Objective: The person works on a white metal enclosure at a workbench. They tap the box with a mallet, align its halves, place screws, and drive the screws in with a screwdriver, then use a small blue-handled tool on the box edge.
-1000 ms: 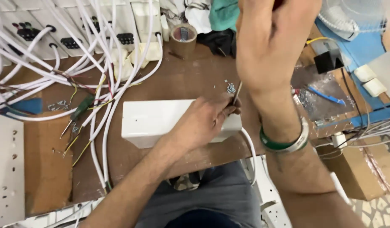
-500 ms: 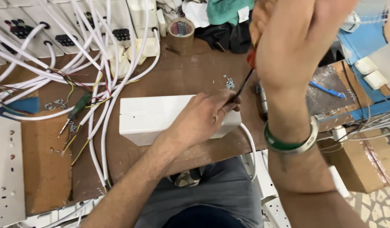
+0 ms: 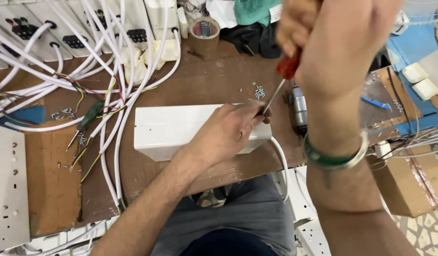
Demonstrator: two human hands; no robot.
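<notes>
- Wooden workbench (image 3: 214,90): brown top, crowded w/ parts; person sits at its near edge, head cam looking down.
- White cables (image 3: 110,95): thick bundle fanning across the left half, some w/ stripped coloured cores showing.
- White socket strips (image 3: 53,28): several lined up along the far edge, dark socket openings visible.
- White box (image 3: 171,128): long rectangular plastic housing, lying flat at bench centre, near the front edge. A white lead (image 3: 281,161) leaves its right end & loops down over the bench edge.
- Progress, as a judgement: housing looks closed up, driver tip is at its far right corner, so fastening seems underway at that end. Whether other corners are already screwed can't be told; a small hole shows at the left end.
- Right hand (image 3: 332,42): raised close to the cam, fingers clenched round the red handle of a screwdriver (image 3: 279,85); green & metal bangles on the wrist. Shaft slants down-left to the box corner.
- Left hand (image 3: 228,130): palm down on the box's right part, pressing it to the bench; fingertips curled round the driver tip, steadying it. Any screw pinched there is hidden.
- Tape roll (image 3: 205,31): brown, at far edge.
- Green-handled screwdriver (image 3: 84,122): lying among cables, left.
- Loose screws (image 3: 259,91): small scatter just beyond the box.
</notes>
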